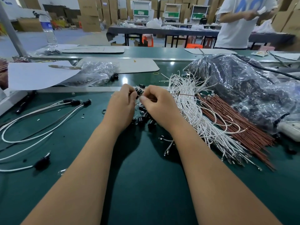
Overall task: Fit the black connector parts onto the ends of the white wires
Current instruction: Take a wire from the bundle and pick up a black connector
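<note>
Left hand, fingers curled, pinches a black connector. Right hand, fingers curled, pinches a thin wire running rightward over the white wires. Loose connectors lie on the green worktop beneath both hands.

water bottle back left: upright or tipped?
Upright. The water bottle stands on its base at the table's far left edge, cap on top.

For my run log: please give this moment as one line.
left hand: pinches black connector | right hand: pinches brown wire | white wires: bundle at right | step: fitting, not done
</note>
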